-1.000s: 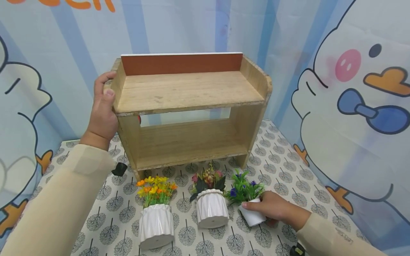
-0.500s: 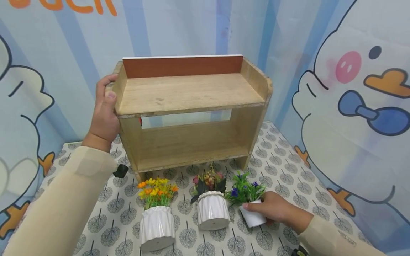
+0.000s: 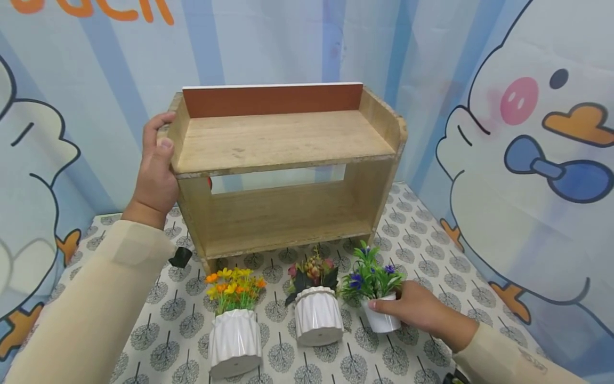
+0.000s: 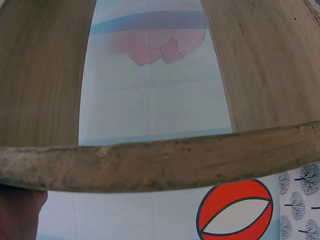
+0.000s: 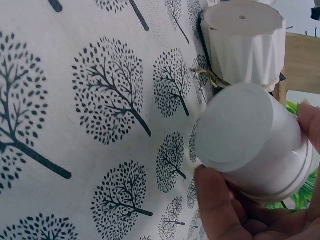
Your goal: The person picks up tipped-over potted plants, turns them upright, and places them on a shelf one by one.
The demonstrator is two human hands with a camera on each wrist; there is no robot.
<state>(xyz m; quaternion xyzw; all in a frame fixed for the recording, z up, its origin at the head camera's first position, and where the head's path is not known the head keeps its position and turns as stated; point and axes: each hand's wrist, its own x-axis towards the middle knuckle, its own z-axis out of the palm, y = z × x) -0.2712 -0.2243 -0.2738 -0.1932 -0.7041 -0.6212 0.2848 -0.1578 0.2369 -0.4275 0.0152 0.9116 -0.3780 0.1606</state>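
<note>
While the wooden shelf was kept gripped at its left side by the left hand, the small white pot had been raised and turned more upright than a moment before. It was held by the curled fingers of the right hand just above the cloth, right of two ribbed pots. Green leaves with blue flowers were carried in it.

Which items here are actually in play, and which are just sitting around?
In play:
right hand gripping the small white pot of blue flowers
left hand holding the wooden shelf by its side

Lying about:
orange-flower pot
pink-flower pot
black clip
tree-print tablecloth
</note>
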